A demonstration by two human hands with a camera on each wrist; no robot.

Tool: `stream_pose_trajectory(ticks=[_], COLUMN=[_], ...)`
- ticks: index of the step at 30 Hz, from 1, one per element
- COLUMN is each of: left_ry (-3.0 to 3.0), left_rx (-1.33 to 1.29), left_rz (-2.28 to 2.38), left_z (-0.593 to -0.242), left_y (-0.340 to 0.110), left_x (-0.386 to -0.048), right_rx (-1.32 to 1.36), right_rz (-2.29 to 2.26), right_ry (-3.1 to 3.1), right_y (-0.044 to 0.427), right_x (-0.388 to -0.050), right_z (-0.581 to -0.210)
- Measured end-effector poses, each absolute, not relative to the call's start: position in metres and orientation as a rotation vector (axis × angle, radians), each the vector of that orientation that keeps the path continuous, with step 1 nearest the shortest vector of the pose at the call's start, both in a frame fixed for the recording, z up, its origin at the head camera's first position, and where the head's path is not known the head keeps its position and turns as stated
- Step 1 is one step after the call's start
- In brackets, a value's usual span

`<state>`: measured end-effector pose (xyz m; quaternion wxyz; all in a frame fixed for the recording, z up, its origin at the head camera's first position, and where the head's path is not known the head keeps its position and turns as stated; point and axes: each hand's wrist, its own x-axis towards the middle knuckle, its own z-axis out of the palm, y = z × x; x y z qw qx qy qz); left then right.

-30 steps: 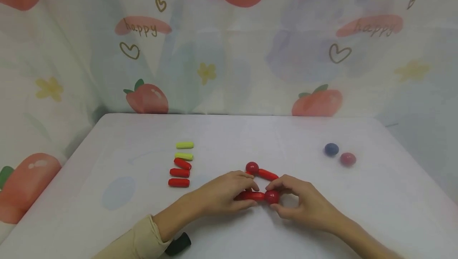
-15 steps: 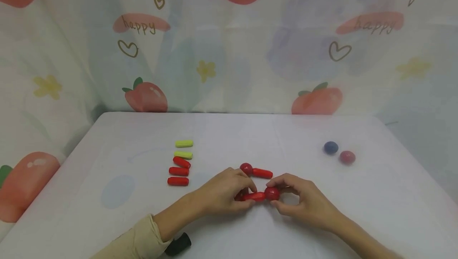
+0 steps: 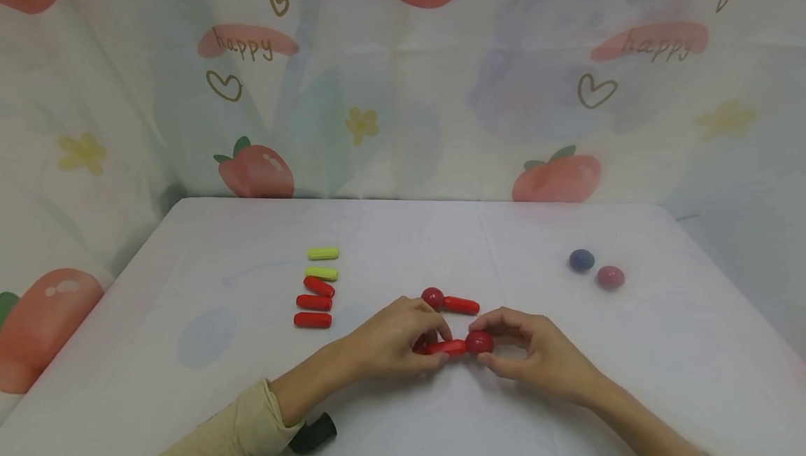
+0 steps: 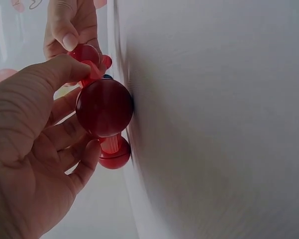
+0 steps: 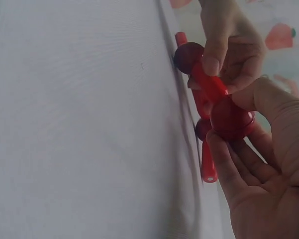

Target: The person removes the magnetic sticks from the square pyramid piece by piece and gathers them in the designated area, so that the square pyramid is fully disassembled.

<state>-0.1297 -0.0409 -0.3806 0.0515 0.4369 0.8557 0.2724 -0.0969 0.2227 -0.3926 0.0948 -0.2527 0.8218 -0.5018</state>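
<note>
My left hand (image 3: 403,338) pinches a red rod (image 3: 448,347) between thumb and fingers. At the rod's right end sits a red ball (image 3: 480,343), which my right hand (image 3: 543,354) grips between thumb and fingers. Another red ball (image 4: 104,108) is at the rod's other end, large in the left wrist view and mostly covered by my left hand in the head view. Beyond the left fingers, a further red ball (image 3: 432,298) has a red rod (image 3: 462,305) pointing right from it. A short red piece (image 4: 110,143) joins two balls in the left wrist view.
Left of the hands lie two yellow-green rods (image 3: 323,253) and several red rods (image 3: 313,320) in a column. A blue ball (image 3: 582,261) and a pinkish-red ball (image 3: 611,278) lie at the right. A black object (image 3: 313,433) is by the left sleeve.
The far red ball and its rod have shifted a little left, and that rod now lies more level, its right end away from my right fingers. Both hands keep their holds.
</note>
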Motion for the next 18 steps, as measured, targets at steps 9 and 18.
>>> stream_pose_trajectory(ticks=[9,18], left_ry=[2.684,2.681], left_rx=[1.254,1.243], left_rz=[0.710,0.698], left_z=[-0.376,-0.375], left_y=[-0.038,-0.040], left_x=[-0.129,-0.127], right_rx=[-0.775,-0.558], right_rz=[-1.522,-1.488], right_ry=[2.291,2.556], right_y=[0.231,0.256], right_x=[-0.092,-0.095], right_z=[-0.383,-0.385])
